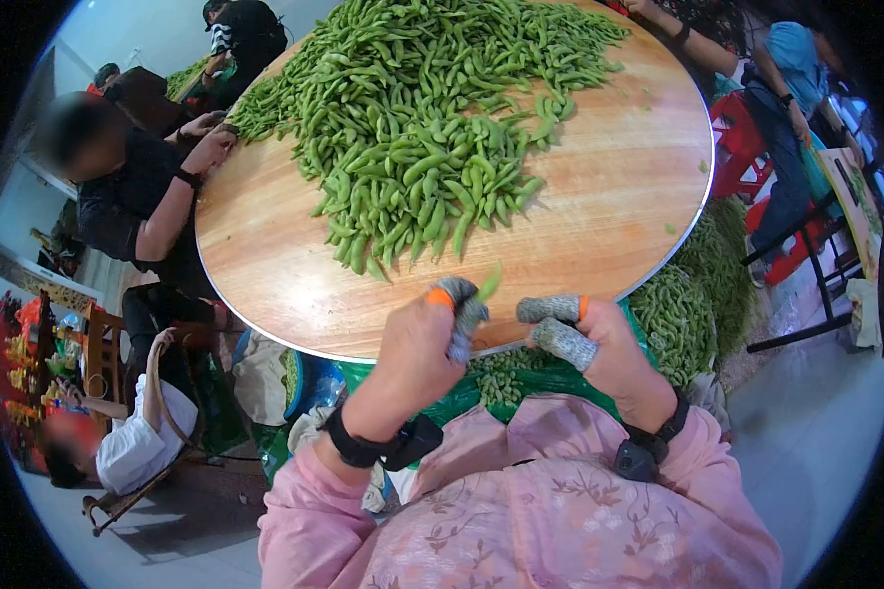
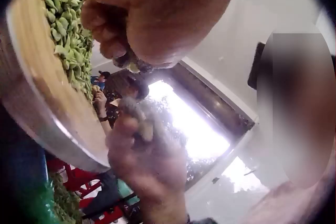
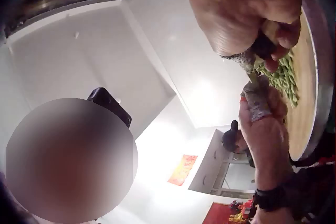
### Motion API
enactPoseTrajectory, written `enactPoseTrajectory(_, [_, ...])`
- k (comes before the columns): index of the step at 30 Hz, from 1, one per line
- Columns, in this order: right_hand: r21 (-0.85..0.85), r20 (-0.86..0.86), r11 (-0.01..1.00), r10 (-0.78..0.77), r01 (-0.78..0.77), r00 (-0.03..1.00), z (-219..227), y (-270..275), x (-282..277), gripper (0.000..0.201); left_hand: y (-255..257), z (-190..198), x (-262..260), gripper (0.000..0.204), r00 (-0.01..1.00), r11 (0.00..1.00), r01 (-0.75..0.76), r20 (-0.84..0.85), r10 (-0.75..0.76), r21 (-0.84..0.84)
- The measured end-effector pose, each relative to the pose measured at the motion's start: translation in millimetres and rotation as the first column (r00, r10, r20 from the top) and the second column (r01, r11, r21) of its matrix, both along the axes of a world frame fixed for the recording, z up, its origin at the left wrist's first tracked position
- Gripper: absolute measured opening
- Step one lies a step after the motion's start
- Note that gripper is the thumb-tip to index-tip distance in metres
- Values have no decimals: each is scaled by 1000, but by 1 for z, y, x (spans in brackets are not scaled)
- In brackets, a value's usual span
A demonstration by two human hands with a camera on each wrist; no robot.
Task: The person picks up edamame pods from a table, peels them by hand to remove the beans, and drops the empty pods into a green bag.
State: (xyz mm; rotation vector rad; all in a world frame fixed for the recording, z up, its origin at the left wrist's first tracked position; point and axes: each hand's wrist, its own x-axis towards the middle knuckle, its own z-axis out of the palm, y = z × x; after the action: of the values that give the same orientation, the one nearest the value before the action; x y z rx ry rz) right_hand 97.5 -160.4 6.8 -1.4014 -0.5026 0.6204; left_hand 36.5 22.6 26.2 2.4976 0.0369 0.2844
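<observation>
The left hand (image 1: 417, 339), with grey finger covers on thumb and finger, pinches a green pod (image 1: 489, 282) near the front edge of the round wooden table (image 1: 275, 285). Just right of it, the right hand (image 1: 609, 344) has its covered thumb and index finger held side by side, the other fingers curled under; whether it holds anything is hidden. A large heap of green pods (image 1: 413, 128) lies on the table beyond both hands. In the right wrist view the left hand (image 3: 265, 129) is close to the right hand (image 3: 247, 14).
Green plastic (image 1: 442, 393) with pods on it lies over the lap. More pods are piled on the floor (image 1: 692, 304) at the right, by red stools (image 1: 737, 147). A blue basin (image 1: 314, 378) stands at the left. Other people sit around the table and behind it.
</observation>
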Motion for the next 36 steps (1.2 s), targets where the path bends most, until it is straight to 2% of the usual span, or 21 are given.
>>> enactPoseTrajectory(1, [-5, -3, 1000, -4, 4, 1000, 1, 2, 1, 18, -5, -1, -5, 12, 1000, 1000, 4, -3, -4, -5])
enactPoseTrajectory(3, [76, -74, 995, 70, -64, 995, 2, 4, 2, 23, -12, -3, -15, 17, 996, 990, 88, 22, -90, 108])
enactPoseTrajectory(5, [98, -134, 993, 83, -70, 988, 3, 3, -1, 24, -15, -4, -19, 25, 992, 986, 112, 45, -118, 122])
enactPoseTrajectory(7, [123, -191, 989, 99, -77, 976, 2, 1, -2, 25, -14, -9, -21, 29, 967, 967, 161, 165, -195, 198])
enactPoseTrajectory(10, [75, -248, 994, 99, -83, 964, 0, -2, -2, 24, -12, -21, -21, 29, 940, 949, 157, 254, -229, 274])
enactPoseTrajectory(14, [97, -278, 991, 111, -87, 954, 3, -1, -3, 21, -13, -17, -23, 30, 933, 925, 185, 236, -271, 333])
enactPoseTrajectory(20, [109, -225, 989, 127, -104, 966, -4, -1, -3, 14, -15, -27, -26, 24, 931, 936, 205, 237, -276, 287])
enactPoseTrajectory(22, [116, -221, 988, 125, -101, 967, -11, 2, -4, 12, -19, -30, -29, 24, 963, 981, 192, 192, -188, -1])
enactPoseTrajectory(23, [153, -195, 986, 97, -67, 976, -14, 4, -6, 13, -20, -32, -30, 24, 963, 981, 192, 192, -188, -2])
enactPoseTrajectory(25, [192, -171, 981, 66, -33, 983, -18, 4, -8, 13, -22, -36, -32, 25, 978, 935, 183, 151, -142, -303])
enactPoseTrajectory(26, [196, -160, 980, 50, -18, 986, -19, 4, -8, 14, -23, -38, -33, 25, 978, 935, 183, 151, -142, -303])
enactPoseTrajectory(28, [201, -150, 980, 32, -1, 988, -20, 3, -8, 14, -25, -40, -34, 24, 993, 961, 122, 37, -116, -247])
enactPoseTrajectory(29, [186, -135, 982, 65, -39, 989, -19, 1, -7, 13, -26, -38, -34, 24, 992, 961, 123, 34, -118, -248])
enactPoseTrajectory(31, [170, -118, 982, 101, -80, 988, -15, -1, -5, 12, -28, -28, -33, 23, 987, 990, 113, 107, -122, 89])
enactPoseTrajectory(33, [43, -235, 984, 178, -173, 956, -8, -2, -3, 13, -24, -33, -32, 18, 981, 988, 111, 149, -127, 107])
enactPoseTrajectory(35, [62, -265, 983, 185, -175, 946, -11, -4, -4, 13, -22, -38, -30, 15, 973, 986, 111, 190, -133, 125])
enactPoseTrajectory(36, [82, -295, 981, 193, -176, 936, -14, -4, -5, 14, -23, -40, -30, 14, 977, 990, 138, 169, -129, -41])
